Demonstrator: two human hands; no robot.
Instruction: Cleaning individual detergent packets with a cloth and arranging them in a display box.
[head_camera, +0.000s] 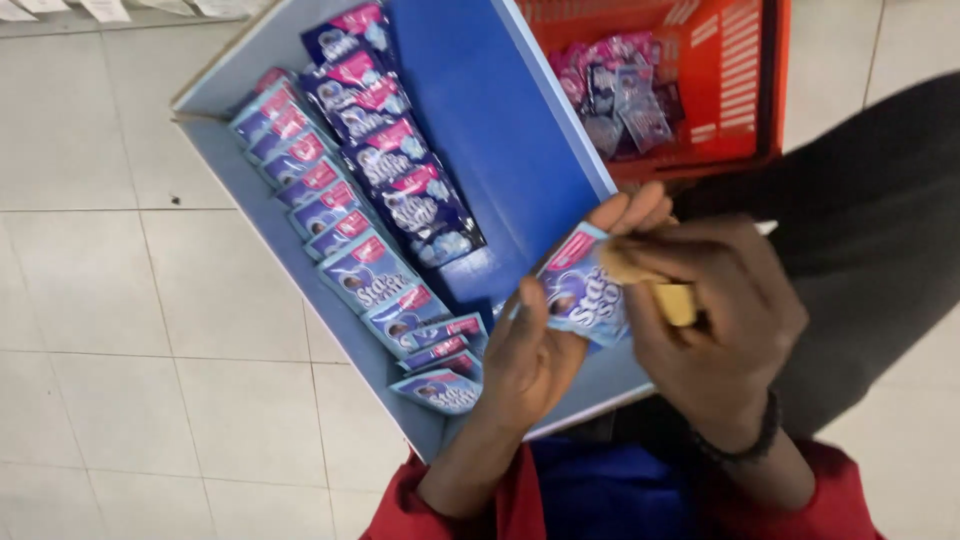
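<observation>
Sachet (583, 290), blue and pink, pinched betw. left hand (540, 345) fingers and right hand (715, 320), which also grips a yellowish object, over blue box (500, 120) w/ two rows already laid, more sachets left in red basket (735, 90).

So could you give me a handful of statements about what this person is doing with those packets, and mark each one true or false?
1. The left hand holds a light blue sachet. True.
2. The blue tray has no sachets in it. False: rows of light blue sachets and dark blue sachets lie in it.
3. The right hand pinches a small tan piece against the held sachet. True.
4. The basket behind the tray is green. False: it is red, with sachets inside.
5. The right wrist wears a dark bracelet. True.
6. The floor is wooden planking. False: it is pale tile.
</observation>
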